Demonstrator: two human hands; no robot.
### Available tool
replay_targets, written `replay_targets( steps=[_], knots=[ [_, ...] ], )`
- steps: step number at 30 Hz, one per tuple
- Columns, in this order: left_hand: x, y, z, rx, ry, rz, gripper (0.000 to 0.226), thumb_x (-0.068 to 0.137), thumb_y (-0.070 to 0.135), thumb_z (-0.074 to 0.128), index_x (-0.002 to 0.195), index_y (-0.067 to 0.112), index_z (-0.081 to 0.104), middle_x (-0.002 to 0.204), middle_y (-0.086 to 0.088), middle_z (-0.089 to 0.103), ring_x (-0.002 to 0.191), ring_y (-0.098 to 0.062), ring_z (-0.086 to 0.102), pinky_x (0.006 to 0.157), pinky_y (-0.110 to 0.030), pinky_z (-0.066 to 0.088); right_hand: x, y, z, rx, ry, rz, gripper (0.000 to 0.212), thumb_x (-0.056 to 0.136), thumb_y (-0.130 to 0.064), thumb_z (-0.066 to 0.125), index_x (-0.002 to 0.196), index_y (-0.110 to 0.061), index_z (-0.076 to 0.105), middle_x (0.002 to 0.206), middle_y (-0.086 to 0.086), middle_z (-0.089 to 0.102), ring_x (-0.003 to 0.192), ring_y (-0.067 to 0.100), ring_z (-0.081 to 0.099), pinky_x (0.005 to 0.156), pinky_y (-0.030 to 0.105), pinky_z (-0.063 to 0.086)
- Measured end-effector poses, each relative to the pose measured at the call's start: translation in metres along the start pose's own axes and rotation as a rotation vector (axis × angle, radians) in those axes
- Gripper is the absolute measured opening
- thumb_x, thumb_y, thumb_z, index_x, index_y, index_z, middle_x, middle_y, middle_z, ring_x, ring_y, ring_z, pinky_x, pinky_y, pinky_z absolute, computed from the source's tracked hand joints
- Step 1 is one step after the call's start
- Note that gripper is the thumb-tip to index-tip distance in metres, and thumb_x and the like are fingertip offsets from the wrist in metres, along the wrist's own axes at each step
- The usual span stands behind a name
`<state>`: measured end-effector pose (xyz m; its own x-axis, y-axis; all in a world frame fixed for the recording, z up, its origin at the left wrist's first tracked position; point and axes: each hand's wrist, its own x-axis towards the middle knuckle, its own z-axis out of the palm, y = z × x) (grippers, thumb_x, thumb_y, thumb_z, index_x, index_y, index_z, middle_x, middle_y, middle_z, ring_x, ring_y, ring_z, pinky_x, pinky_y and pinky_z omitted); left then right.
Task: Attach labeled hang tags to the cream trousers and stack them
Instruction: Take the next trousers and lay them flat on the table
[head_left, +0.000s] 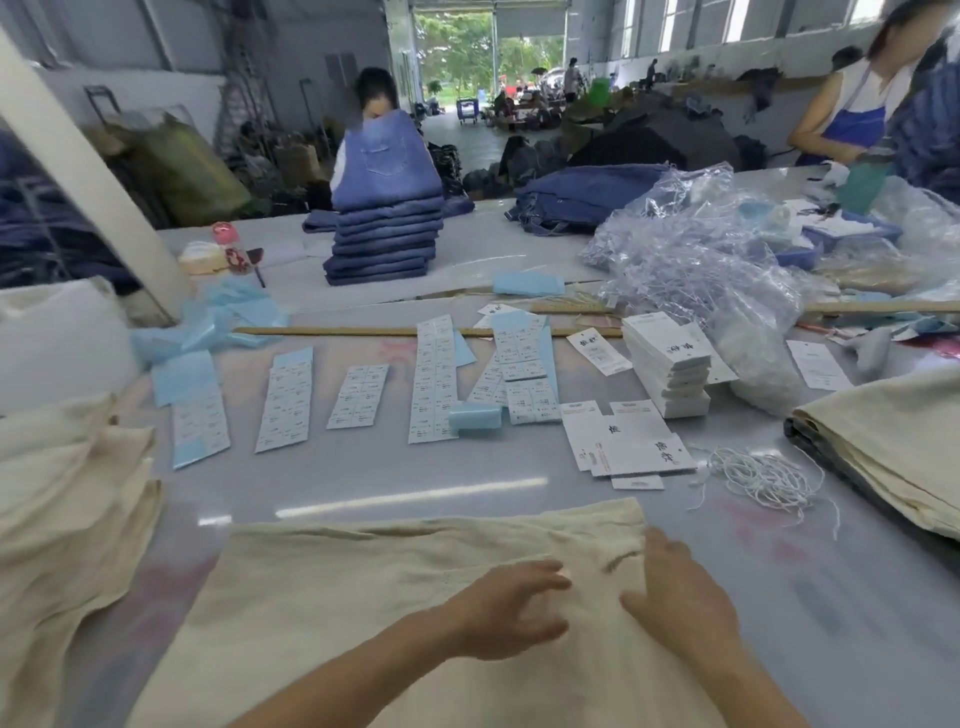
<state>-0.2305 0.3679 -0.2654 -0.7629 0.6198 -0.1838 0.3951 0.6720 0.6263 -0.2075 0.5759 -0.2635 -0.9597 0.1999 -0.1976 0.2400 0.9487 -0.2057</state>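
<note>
Trousers (363, 597) lying untagged on counter (831, 597); both hands, left hand (511, 608) and right hand (675, 597), resting flat on them, gripping nothing; tags (631, 441) waiting.

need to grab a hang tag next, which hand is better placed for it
Right, probably. The right hand rests on the cream trousers nearest the loose hang tags and white strings; the left hand would have to cross over.

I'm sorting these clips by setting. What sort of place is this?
Probably a garment factory's finishing and packing hall: a stack of folded jeans, sticker label sheets and a hang tag stack on a long worktable.
</note>
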Motion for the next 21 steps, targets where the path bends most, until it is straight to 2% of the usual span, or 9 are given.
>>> replay_targets(
  steps=[3,6,9,11,13,14,16,18,21],
  knots=[
    [-0.024,-0.048,-0.019,0.352,0.049,0.002,0.056,0.097,0.040,0.043,0.148,0.022,0.026,0.159,0.007,0.001,0.147,-0.012,0.002,0.120,-0.032,0.002,0.016,-0.026,0.004,-0.175,0.119,-0.043,0.060,0.093,-0.025,0.039,0.147,-0.024,0.012,0.143,0.000,0.028,0.127,0.020,0.037,0.093,0.039,0.039],
    [-0.055,-0.105,-0.047,0.531,0.107,-0.253,0.075,0.090,0.067,0.015,0.151,0.027,0.000,0.146,0.008,-0.033,0.144,-0.008,-0.017,0.112,-0.041,-0.017,0.036,-0.054,0.009,-0.066,0.078,-0.186,0.056,0.098,-0.046,0.030,0.149,-0.032,0.012,0.157,-0.007,0.009,0.144,0.014,0.011,0.108,0.049,0.024],
    [-0.093,-0.160,-0.066,0.554,0.201,-0.629,0.118,0.046,0.087,-0.026,0.142,0.019,-0.020,0.145,-0.001,-0.035,0.141,-0.007,-0.024,0.111,-0.054,-0.013,0.053,-0.061,0.022,-0.093,-0.007,-0.181,0.056,0.097,-0.055,0.018,0.149,-0.036,0.007,0.159,-0.010,-0.001,0.146,0.011,-0.004,0.113,0.055,0.003],
    [-0.113,-0.184,-0.067,0.418,0.268,-0.824,0.121,0.040,0.089,-0.025,0.144,0.026,-0.020,0.152,0.011,-0.027,0.142,-0.005,-0.020,0.113,-0.058,-0.003,0.060,-0.056,0.036,-0.133,-0.031,-0.137,0.056,0.097,-0.056,0.014,0.149,-0.036,0.008,0.159,-0.008,0.000,0.147,0.013,-0.003,0.114,0.055,-0.002],
    [-0.121,-0.198,-0.062,0.349,0.314,-0.849,0.125,0.036,0.089,-0.031,0.143,0.027,-0.019,0.143,0.040,-0.023,0.130,0.014,-0.026,0.113,-0.056,-0.001,0.062,-0.054,0.042,-0.165,-0.029,-0.127,0.055,0.096,-0.057,0.012,0.148,-0.039,0.011,0.159,-0.008,0.002,0.147,0.014,0.000,0.116,0.051,-0.001],
    [-0.121,-0.203,-0.059,0.350,0.330,-0.840,0.127,0.035,0.088,-0.034,0.143,0.024,-0.016,0.127,0.051,-0.035,0.122,0.020,-0.032,0.112,-0.057,-0.001,0.061,-0.056,0.044,-0.164,-0.003,-0.146,0.056,0.095,-0.058,0.011,0.148,-0.040,0.016,0.159,-0.007,0.006,0.147,0.015,0.005,0.116,0.050,0.001],
    [-0.121,-0.203,-0.053,0.347,0.425,-0.771,0.112,0.053,0.088,-0.023,0.147,0.032,0.000,0.121,0.050,-0.043,0.121,0.024,-0.031,0.105,-0.068,0.011,0.055,-0.062,0.042,-0.102,0.132,-0.173,0.062,0.089,-0.057,0.014,0.136,-0.035,0.048,0.150,0.004,0.036,0.139,0.025,0.034,0.111,0.056,0.019],
    [-0.123,-0.202,-0.053,0.354,0.523,-0.661,0.070,0.080,0.078,-0.003,0.144,0.051,0.006,0.143,0.042,-0.020,0.132,0.019,-0.020,0.085,-0.072,0.035,0.052,-0.061,0.039,-0.011,0.256,-0.196,0.070,0.087,-0.055,0.017,0.095,-0.020,0.077,0.112,0.013,0.069,0.102,0.034,0.066,0.089,0.063,0.043],
    [-0.122,-0.207,-0.049,0.344,0.586,-0.621,0.061,0.087,0.071,0.005,0.145,0.050,-0.001,0.152,0.034,-0.007,0.137,0.014,-0.012,0.077,-0.069,0.043,0.050,-0.061,0.042,-0.012,0.394,-0.244,0.086,0.095,-0.054,0.004,0.072,-0.016,0.078,0.087,0.013,0.074,0.076,0.034,0.072,0.069,0.061,0.050]
  ],
)
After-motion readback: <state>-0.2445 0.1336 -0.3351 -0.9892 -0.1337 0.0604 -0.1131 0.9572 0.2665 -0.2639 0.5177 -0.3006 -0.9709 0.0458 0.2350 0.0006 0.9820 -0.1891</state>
